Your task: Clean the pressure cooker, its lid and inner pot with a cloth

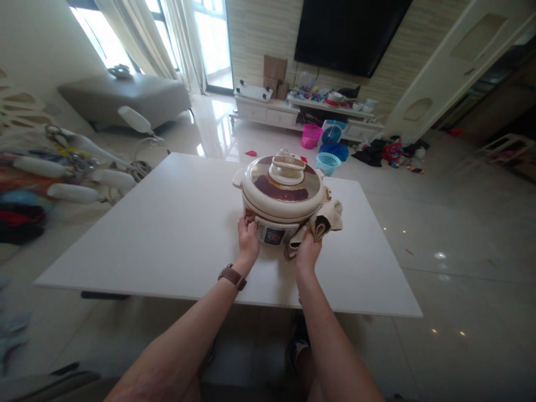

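A cream electric pressure cooker point(283, 192) stands upright on the white table point(167, 223), its lid on and its control panel facing me. My left hand point(248, 240) grips the lower left side of the cooker, fingertips partly hidden against its body. In my right hand point(309, 252) is a bunched beige-brown cloth point(329, 218), pressed to the cooker's right front side. Folds of the cloth cover some of those fingers. A brown-strapped watch point(233, 276) is on my left wrist.
Beyond the table are a pink basket point(311, 136), a light blue basket point(328, 162) and a low white cabinet point(268, 114) with clutter on top. A lamp-like fixture with white shades point(113, 178) stands close to the table's left edge. A grey bench point(129, 100) sits farther back.
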`<state>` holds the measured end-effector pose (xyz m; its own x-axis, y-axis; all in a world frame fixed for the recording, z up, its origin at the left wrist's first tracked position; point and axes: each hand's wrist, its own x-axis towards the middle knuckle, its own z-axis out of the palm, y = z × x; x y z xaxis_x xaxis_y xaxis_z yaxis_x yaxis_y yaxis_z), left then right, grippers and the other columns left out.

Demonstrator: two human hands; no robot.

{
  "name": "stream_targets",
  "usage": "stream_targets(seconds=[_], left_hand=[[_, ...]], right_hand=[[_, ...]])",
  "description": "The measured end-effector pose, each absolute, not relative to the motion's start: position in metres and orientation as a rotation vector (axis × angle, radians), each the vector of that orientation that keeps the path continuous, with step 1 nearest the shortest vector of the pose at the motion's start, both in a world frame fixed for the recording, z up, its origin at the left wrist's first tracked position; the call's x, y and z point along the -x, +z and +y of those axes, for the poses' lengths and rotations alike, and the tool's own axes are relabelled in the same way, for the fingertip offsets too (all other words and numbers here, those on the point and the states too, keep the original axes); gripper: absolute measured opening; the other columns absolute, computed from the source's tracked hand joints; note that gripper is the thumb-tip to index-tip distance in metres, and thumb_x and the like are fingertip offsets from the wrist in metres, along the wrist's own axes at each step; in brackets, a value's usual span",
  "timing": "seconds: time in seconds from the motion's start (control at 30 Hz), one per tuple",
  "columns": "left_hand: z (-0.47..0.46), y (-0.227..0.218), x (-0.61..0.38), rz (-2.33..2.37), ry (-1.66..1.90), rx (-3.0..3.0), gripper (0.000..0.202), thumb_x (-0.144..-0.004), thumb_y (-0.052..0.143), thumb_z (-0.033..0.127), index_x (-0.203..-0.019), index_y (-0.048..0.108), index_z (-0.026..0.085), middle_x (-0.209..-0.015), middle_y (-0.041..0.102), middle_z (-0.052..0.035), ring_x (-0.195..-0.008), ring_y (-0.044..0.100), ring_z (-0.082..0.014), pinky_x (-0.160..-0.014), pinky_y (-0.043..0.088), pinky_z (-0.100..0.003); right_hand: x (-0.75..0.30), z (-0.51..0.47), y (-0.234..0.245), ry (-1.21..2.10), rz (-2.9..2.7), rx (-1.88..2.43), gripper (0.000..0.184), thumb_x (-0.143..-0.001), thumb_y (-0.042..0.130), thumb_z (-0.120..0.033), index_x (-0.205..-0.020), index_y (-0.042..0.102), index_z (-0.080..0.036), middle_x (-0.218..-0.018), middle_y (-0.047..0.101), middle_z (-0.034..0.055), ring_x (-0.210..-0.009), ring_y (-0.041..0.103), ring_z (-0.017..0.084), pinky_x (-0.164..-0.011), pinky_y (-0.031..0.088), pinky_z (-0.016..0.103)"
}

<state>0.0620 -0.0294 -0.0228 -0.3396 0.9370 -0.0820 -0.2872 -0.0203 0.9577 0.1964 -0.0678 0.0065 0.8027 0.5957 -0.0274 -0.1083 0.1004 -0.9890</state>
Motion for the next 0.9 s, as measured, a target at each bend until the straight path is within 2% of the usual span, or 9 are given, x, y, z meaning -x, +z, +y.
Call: stream_targets(seconds=[0.1,0.23,0.37,0.43,0.57,0.73,0.9], left_hand=[[-0.029,-0.023,-0.064,1.268,1.554,-0.748,0.050,-0.095,0.056,0.030,-0.145,0.057,0.028,-0.147,0.056,-0.0090,-0.131,0.059,-0.0201,-0.108,0.051,-0.033],[-0.030,-0.018,-0.063,1.292,1.536,-0.761,0.051,-0.094,0.055,0.029,-0.145,0.056,0.028,-0.151,0.055,-0.0089,-0.136,0.057,-0.0211,-0.112,0.048,-0.035],[-0.025,-0.008,-0.049,1.376,1.476,-0.818,0.047,-0.094,0.055,0.034,-0.139,0.059,0.023,-0.151,0.058,-0.0118,-0.139,0.056,-0.0258,-0.116,0.047,-0.041],[-0.019,-0.003,-0.037,1.408,1.440,-0.838,0.050,-0.095,0.054,0.038,-0.142,0.059,0.023,-0.156,0.057,-0.0124,-0.144,0.053,-0.0282,-0.119,0.044,-0.044],[-0.009,-0.001,-0.021,1.310,1.342,-0.864,0.060,-0.095,0.051,0.043,-0.155,0.053,0.032,-0.171,0.044,-0.0040,-0.158,0.038,-0.0288,-0.125,0.037,-0.049],[-0.008,-0.005,-0.025,1.205,1.321,-0.910,0.057,-0.097,0.048,0.043,-0.153,0.055,0.036,-0.167,0.048,0.0024,-0.157,0.040,-0.0259,-0.126,0.036,-0.045],[-0.011,-0.007,-0.033,1.226,1.375,-0.936,0.056,-0.098,0.049,0.044,-0.152,0.055,0.033,-0.166,0.048,0.0012,-0.158,0.037,-0.0253,-0.127,0.035,-0.042]], right_hand=[[-0.209,-0.062,0.004,0.579,-0.436,1.379,0.051,-0.079,0.060,-0.043,-0.120,0.071,-0.014,-0.124,0.077,0.0124,-0.118,0.068,0.027,-0.111,0.050,0.044],[-0.209,-0.064,-0.003,0.590,-0.454,1.380,0.049,-0.081,0.059,-0.044,-0.120,0.071,-0.016,-0.125,0.076,0.0113,-0.120,0.068,0.026,-0.112,0.048,0.043],[-0.201,-0.067,-0.007,0.611,-0.419,1.399,0.046,-0.084,0.058,-0.041,-0.121,0.069,-0.017,-0.123,0.075,0.0096,-0.119,0.068,0.025,-0.108,0.051,0.040],[-0.200,-0.066,-0.006,0.638,-0.395,1.375,0.045,-0.084,0.058,-0.040,-0.120,0.069,-0.017,-0.121,0.075,0.0083,-0.115,0.069,0.024,-0.104,0.054,0.038],[-0.204,-0.066,-0.001,0.667,-0.372,1.345,0.042,-0.082,0.059,-0.038,-0.117,0.070,-0.016,-0.116,0.076,0.0068,-0.111,0.070,0.023,-0.099,0.056,0.036],[-0.206,-0.069,0.006,0.701,-0.342,1.341,0.044,-0.080,0.061,-0.038,-0.116,0.072,-0.016,-0.116,0.078,0.0072,-0.112,0.070,0.024,-0.102,0.055,0.038],[-0.208,-0.067,0.007,0.691,-0.348,1.365,0.045,-0.080,0.061,-0.040,-0.116,0.072,-0.016,-0.116,0.078,0.0075,-0.111,0.070,0.025,-0.101,0.055,0.039]])
